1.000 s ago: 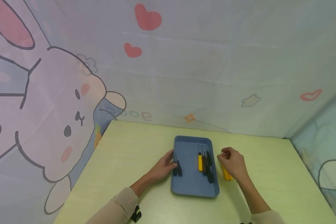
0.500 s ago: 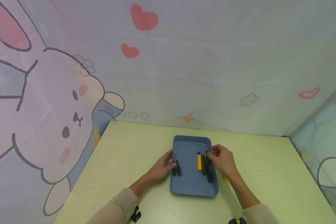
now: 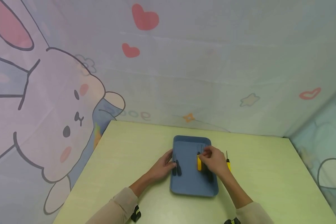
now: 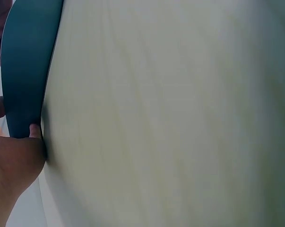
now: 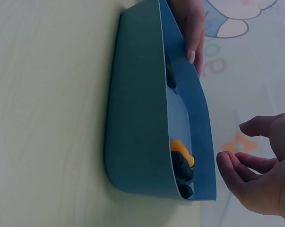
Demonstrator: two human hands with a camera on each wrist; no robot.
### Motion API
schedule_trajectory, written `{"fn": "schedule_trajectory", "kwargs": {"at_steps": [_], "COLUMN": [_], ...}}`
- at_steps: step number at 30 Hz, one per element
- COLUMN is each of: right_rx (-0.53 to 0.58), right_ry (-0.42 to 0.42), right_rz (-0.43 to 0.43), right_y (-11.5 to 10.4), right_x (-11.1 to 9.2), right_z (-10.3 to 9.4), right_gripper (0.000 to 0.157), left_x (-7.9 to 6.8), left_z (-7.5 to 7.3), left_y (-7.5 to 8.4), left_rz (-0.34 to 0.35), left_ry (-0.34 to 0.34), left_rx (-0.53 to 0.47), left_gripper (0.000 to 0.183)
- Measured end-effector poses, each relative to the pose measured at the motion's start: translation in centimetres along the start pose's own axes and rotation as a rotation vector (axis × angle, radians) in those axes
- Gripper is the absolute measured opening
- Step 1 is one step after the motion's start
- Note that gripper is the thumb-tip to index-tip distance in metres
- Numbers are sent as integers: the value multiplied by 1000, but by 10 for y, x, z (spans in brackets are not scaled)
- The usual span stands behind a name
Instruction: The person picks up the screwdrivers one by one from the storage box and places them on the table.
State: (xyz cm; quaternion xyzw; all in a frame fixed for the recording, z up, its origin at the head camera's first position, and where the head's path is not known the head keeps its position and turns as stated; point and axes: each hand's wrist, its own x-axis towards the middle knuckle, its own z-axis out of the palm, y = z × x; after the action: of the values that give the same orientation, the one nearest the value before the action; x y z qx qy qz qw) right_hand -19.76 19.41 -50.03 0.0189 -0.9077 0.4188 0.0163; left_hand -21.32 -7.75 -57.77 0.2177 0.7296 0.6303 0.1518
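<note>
A shallow blue tray (image 3: 189, 186) lies on the table with several screwdrivers in it. My left hand (image 3: 161, 168) grips the tray's left wall, thumb over the rim and other fingers outside. Beside that thumb lie two black-handled screwdrivers (image 3: 179, 168). Over the tray's right side hovers my right hand (image 3: 215, 161), with thumb and fingers apart and nothing between them in the right wrist view. Just left of it is a yellow-handled screwdriver (image 3: 199, 164); dark-handled ones (image 5: 182, 165) beneath are mostly hidden from the head view.
Outside the tray, to its right, a yellow-and-black screwdriver (image 3: 228, 163) lies on the pale yellow-green table (image 3: 268, 174), partly behind my right wrist. A printed cloth (image 3: 201, 77) with hearts and a cartoon rabbit hangs behind the table.
My right hand has moved left, from above the yellow handles beside the tray to over the screwdrivers inside it. My left hand keeps its hold on the tray.
</note>
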Motion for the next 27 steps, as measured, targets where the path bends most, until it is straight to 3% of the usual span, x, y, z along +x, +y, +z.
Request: {"fn": "schedule_trajectory", "kwargs": {"at_steps": [14, 27], "right_rx": [54, 30], "right_ry": [-55, -71], "right_rz": [-48, -23], "right_y": [-4, -1], "right_x": [0, -1], "right_z": [23, 45], "right_gripper": [39, 36], "left_x": [-1, 5], "left_z": [1, 5], "left_y": [1, -5], "left_rz": [-20, -23], "left_ry": [13, -5], "left_rx": [-13, -31], "left_gripper": [72, 70]}}
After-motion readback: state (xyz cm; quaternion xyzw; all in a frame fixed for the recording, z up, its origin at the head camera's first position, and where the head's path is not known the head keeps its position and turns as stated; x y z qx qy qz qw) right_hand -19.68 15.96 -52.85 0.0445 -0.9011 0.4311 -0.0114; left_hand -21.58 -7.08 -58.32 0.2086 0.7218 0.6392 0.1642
